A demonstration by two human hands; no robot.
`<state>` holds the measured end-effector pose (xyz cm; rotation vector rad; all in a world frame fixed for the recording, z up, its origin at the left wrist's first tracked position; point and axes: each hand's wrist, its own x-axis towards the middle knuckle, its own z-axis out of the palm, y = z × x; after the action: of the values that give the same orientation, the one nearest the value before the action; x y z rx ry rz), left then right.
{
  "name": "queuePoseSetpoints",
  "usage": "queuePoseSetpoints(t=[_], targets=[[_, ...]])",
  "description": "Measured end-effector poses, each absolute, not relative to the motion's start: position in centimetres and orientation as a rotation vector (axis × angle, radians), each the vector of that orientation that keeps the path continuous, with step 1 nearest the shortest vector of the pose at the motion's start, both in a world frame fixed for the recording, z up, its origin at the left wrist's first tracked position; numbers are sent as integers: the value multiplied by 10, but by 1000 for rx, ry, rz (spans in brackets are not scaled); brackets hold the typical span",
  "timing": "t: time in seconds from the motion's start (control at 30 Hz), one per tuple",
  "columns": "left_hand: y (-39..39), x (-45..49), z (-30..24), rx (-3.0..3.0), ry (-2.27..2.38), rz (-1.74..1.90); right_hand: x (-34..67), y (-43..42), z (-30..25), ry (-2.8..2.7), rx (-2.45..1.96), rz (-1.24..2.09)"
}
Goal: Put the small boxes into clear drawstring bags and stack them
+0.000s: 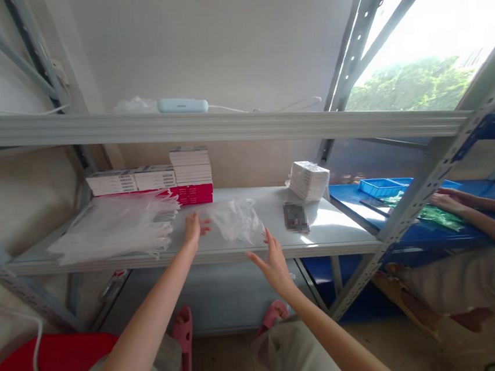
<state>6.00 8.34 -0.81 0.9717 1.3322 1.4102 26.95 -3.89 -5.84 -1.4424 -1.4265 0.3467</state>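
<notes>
A crumpled clear plastic bag [239,221] lies on the grey shelf [270,194] between my two hands. To its left is my left hand [194,228], fingers apart, next to a stack of flat clear plastic bags [115,224]. My right hand [275,262] is held at the shelf's front edge, just below the crumpled bag's right side, thumb and fingers spread. Neither hand holds anything that I can see. Whether the left fingertips touch the crumpled bag I cannot tell.
Behind the flat bags stand stacked white boxes [191,166] and red boxes [200,193]. Toward the right are a plastic-wrapped white stack [310,179] and a dark blurred item [295,217]. A pale blue device [182,105] rests on the upper beam. Another person's hands [450,200] work at a blue table.
</notes>
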Motion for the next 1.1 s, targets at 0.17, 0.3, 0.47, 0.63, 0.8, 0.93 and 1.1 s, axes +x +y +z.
queuePoseSetpoints(t=[0.17,0.3,0.47,0.63,0.8,0.93,1.1], targets=[[53,62,-36,1031,1447,1599,275,13,-44,-1319,-1391,504],[41,64,-44,1553,1500,1351,277,38,-38,-1340,-1268,756],[47,69,-33,1657,1410,1026,275,38,-39,-1446,-1200,934],[51,71,-34,1612,1377,1073,276,25,-35,-1476,-1120,1069],[47,67,-29,1593,1447,998,280,16,-25,-1476,-1153,1086],[45,69,-22,1703,1547,862,278,11,-20,-1523,-1167,1101],[42,76,-23,1576,1378,1100,274,8,-18,-1556,-1184,1059]])
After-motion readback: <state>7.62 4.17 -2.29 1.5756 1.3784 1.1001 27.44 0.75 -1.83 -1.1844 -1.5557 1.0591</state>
